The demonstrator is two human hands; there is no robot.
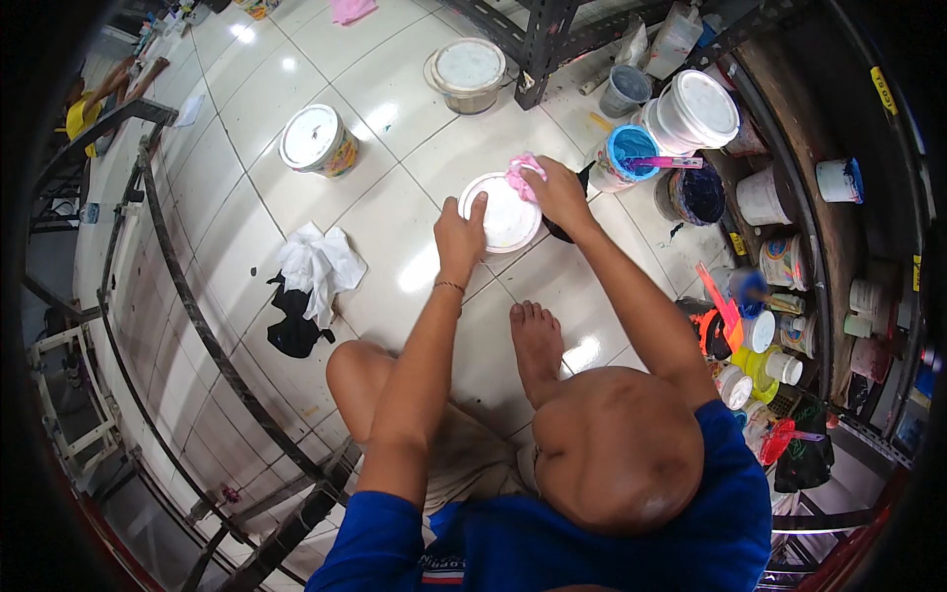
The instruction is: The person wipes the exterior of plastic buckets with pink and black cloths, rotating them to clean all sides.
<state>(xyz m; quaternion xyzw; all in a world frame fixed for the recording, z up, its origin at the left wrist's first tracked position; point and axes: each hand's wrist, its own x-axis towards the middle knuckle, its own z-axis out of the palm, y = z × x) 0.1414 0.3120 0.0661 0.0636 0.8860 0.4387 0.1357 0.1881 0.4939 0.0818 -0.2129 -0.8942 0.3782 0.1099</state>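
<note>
A round white-lidded tub (511, 219) stands on the tiled floor in front of me. My left hand (460, 237) grips its left side, the thumb over the rim and the fingers down along the wall. At the far right of the lid my right hand (555, 197) holds a crumpled pink cloth (523, 178) against the rim. The tub's wall is mostly hidden under its lid. Just right of the tub lies something dark (558, 233), partly covered by my right forearm; I cannot make out what it is.
Two lidded buckets, one printed (312, 138) and one pale (469, 67), stand farther off. A white cloth (321, 266) and a black cloth (296, 321) lie at left. Open blue paint (633, 148) and stacked white tubs (698, 107) line the right shelf. A metal frame (202, 296) bounds the left.
</note>
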